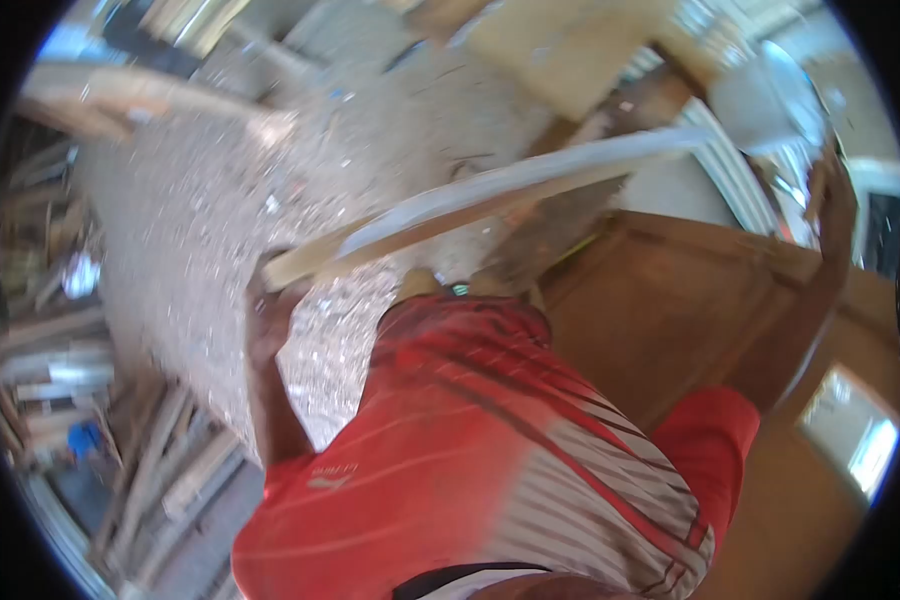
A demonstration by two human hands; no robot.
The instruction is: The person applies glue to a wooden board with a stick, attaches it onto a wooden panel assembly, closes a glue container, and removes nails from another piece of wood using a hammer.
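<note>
My left hand (278, 285) is closed around the near-left end of a long wooden piece (470, 205) with a pale, whitish upper face. The piece slants up to the right, above my feet, and its far end touches neither hand. At the upper right, my right hand (832, 195) is raised with the arm stretched out, its fingers extended and slightly blurred. It is beside a whitish rounded object (770, 100) and holds nothing that I can make out.
A brown wooden panel or cabinet (670, 300) stands at the right. Stacked timber offcuts (180, 480) line the lower left, with a blue item (85, 438) among them. Shavings and small debris cover the floor (200, 220). Large tan boards (550, 50) lie at the top.
</note>
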